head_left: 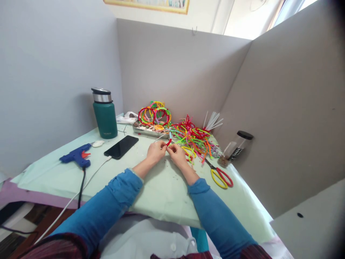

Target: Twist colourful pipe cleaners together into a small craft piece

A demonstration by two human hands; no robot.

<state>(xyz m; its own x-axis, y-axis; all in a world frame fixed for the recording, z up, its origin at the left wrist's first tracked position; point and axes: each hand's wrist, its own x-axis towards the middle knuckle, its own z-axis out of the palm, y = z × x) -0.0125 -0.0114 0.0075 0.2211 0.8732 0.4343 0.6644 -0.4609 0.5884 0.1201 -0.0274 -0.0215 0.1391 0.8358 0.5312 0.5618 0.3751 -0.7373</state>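
Both my hands meet over the middle of the table. A short red pipe cleaner (169, 142) is pinched between the fingertips of my left hand (157, 150) and my right hand (176, 154); its tip points up and away from me. How it is bent inside the fingers is hidden. Just beyond my right hand spreads a tangled heap of coloured pipe cleaners (191, 135). Past my left hand stands a metal tray (147, 132) with small pieces in it, and pipe-cleaner rings (154, 116) in several colours rest on top.
Scissors (222, 177) with red and yellow handles lie at the right. A clear jar (238, 147) with a black lid stands near the right wall, white sticks (213, 120) behind. On the left are a phone (121, 146), a blue glue gun (77, 155) and a green bottle (105, 117).
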